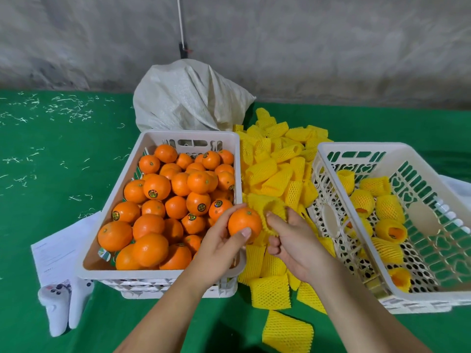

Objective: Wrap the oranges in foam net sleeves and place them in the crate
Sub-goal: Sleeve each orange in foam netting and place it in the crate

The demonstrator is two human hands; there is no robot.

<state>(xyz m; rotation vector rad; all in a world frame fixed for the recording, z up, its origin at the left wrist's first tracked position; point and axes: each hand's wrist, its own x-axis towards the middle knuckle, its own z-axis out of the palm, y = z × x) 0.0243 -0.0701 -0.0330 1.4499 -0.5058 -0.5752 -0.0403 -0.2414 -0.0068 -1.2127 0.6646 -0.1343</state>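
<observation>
Honestly, left hand [219, 247] pinched the orange [244, 225], right hand [290, 238] gripped the foam sleeve [267, 207]; its narrow mouth could've snagged or torn.

So there's one bare orange [244, 224] held up just right of the full crate of oranges [163, 200], with an open yellow foam net sleeve [274, 210] touching its right side. Loose sleeves [275, 164] are heaped right of that crate, and further right the other crate [397, 225] holds several already-wrapped oranges [388, 208].
</observation>
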